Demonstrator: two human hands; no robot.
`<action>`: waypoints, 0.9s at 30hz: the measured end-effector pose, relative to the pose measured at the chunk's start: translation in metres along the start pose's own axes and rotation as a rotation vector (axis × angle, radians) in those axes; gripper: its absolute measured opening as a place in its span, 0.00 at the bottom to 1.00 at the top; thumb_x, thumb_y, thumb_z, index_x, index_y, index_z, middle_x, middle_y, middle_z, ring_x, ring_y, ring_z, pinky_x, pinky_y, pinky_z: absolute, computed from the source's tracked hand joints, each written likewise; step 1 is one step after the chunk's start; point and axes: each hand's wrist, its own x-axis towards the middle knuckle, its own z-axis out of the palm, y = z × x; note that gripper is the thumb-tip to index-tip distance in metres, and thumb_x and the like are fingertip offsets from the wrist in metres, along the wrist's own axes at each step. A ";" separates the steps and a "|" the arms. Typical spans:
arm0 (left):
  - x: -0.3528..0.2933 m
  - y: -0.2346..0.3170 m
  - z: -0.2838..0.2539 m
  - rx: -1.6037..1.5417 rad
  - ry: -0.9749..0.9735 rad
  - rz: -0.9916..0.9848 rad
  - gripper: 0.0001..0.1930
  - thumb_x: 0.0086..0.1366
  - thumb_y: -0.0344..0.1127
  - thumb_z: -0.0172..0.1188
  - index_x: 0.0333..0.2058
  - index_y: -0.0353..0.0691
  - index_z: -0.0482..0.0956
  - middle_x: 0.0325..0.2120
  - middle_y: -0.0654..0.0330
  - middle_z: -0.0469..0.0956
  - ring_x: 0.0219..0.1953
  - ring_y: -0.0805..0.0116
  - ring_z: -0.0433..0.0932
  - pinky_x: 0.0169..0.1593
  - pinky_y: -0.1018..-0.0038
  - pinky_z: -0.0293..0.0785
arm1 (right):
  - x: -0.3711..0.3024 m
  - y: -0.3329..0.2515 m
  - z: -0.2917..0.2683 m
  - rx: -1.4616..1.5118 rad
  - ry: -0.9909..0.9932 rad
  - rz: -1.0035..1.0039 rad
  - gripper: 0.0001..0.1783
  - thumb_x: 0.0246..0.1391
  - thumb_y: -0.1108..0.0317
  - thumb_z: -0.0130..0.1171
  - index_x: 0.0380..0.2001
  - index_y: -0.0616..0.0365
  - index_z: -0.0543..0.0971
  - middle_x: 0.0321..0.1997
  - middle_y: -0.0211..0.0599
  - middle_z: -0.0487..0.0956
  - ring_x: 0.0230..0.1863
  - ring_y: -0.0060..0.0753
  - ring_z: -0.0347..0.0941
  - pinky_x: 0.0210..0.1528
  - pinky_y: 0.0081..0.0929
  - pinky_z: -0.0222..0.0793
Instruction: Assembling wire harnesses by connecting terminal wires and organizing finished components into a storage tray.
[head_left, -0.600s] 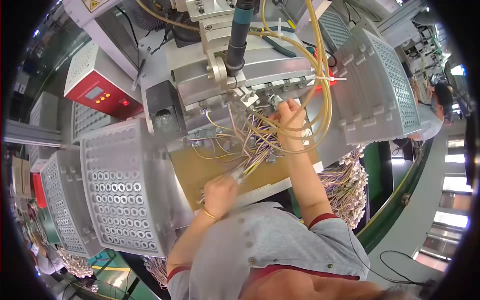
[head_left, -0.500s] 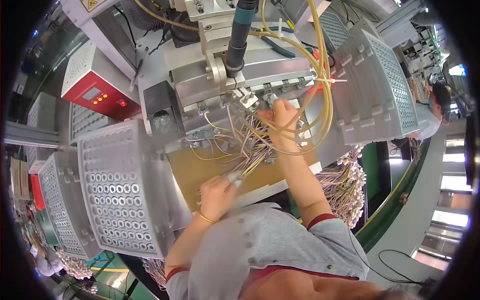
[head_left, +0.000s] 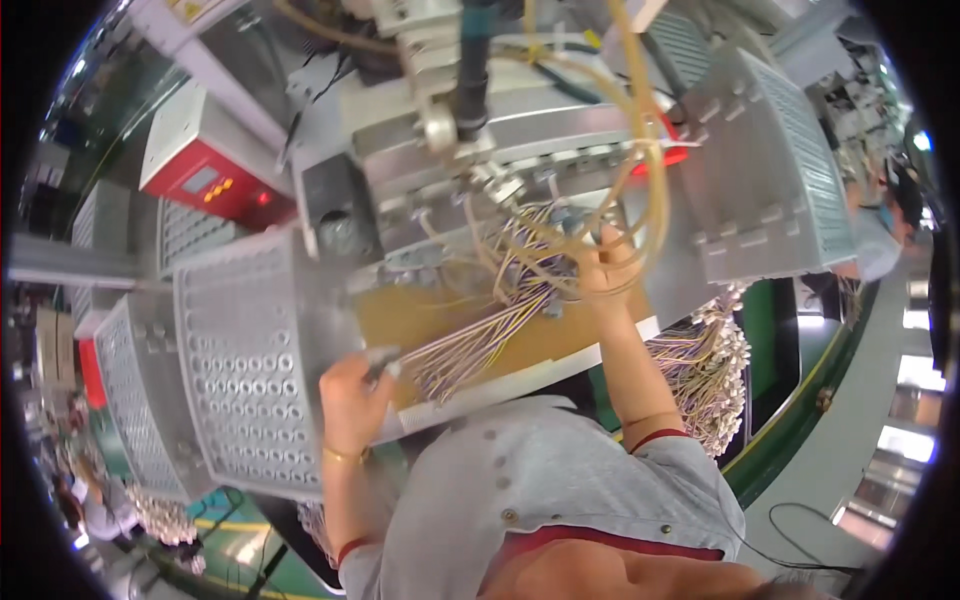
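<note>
A bundle of thin yellow, white and purple wires (head_left: 470,345) lies stretched across a brown board (head_left: 395,315). My left hand (head_left: 350,395) is closed at the bundle's left end, pinching wires at a small pale piece by the fingertips; blur hides its exact kind. My right hand (head_left: 608,268) is raised at the right end of the board, close to the machine's front edge. Its fingers are curled and partly covered by looping amber hoses (head_left: 655,200), so what they hold cannot be made out. Small grey connectors (head_left: 565,220) are beside it.
A metal machine (head_left: 480,140) with a dark cylinder stands ahead. Left are a red-fronted control box (head_left: 215,185), a black block (head_left: 335,195) and a grey tray (head_left: 240,310) with rows of holes. Another perforated rack (head_left: 770,170) and hanging wire harnesses (head_left: 715,370) are at right.
My left hand has moved left, and the wires now lie stretched out farther across the board. The right hand has shifted right and slightly down, away from the machine's clamp.
</note>
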 end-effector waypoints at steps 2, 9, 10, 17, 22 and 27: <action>-0.001 0.005 -0.004 -0.124 0.045 -0.018 0.10 0.48 0.25 0.58 0.32 0.37 0.78 0.20 0.61 0.75 0.21 0.79 0.69 0.26 0.83 0.65 | -0.019 -0.030 0.012 0.019 -0.243 -0.195 0.07 0.44 0.71 0.53 0.28 0.64 0.74 0.16 0.36 0.70 0.18 0.27 0.66 0.21 0.23 0.62; 0.007 0.013 0.001 -0.289 0.108 0.111 0.09 0.45 0.26 0.59 0.29 0.37 0.78 0.17 0.59 0.72 0.16 0.74 0.66 0.21 0.80 0.63 | -0.037 -0.060 0.056 0.076 -0.848 -0.430 0.08 0.38 0.75 0.57 0.26 0.64 0.73 0.18 0.38 0.66 0.22 0.40 0.64 0.24 0.27 0.61; 0.004 0.013 -0.002 -0.207 0.094 0.076 0.09 0.45 0.25 0.60 0.30 0.36 0.78 0.18 0.59 0.73 0.18 0.75 0.68 0.24 0.81 0.64 | -0.036 -0.053 0.054 0.051 -0.747 -0.403 0.07 0.38 0.76 0.56 0.26 0.64 0.74 0.19 0.38 0.67 0.20 0.36 0.64 0.22 0.27 0.60; -0.002 -0.015 0.009 0.236 0.189 0.335 0.13 0.41 0.21 0.56 0.29 0.39 0.78 0.18 0.58 0.73 0.19 0.62 0.68 0.24 0.72 0.66 | 0.013 -0.015 0.020 -0.484 -0.108 -0.222 0.06 0.39 0.72 0.57 0.24 0.62 0.75 0.14 0.37 0.69 0.15 0.30 0.64 0.18 0.26 0.59; 0.006 -0.004 0.015 0.281 0.326 0.383 0.13 0.38 0.20 0.55 0.28 0.34 0.76 0.17 0.57 0.71 0.20 0.62 0.68 0.24 0.71 0.66 | 0.034 0.002 0.034 -0.483 -0.046 -0.286 0.07 0.37 0.69 0.58 0.21 0.62 0.75 0.17 0.43 0.72 0.18 0.40 0.68 0.21 0.31 0.62; 0.006 -0.007 0.020 0.412 0.298 0.378 0.07 0.39 0.20 0.54 0.22 0.33 0.73 0.15 0.56 0.69 0.21 0.59 0.67 0.24 0.68 0.65 | 0.037 -0.007 0.030 -0.497 -0.096 -0.382 0.08 0.36 0.71 0.57 0.23 0.63 0.73 0.20 0.45 0.72 0.23 0.46 0.70 0.24 0.33 0.65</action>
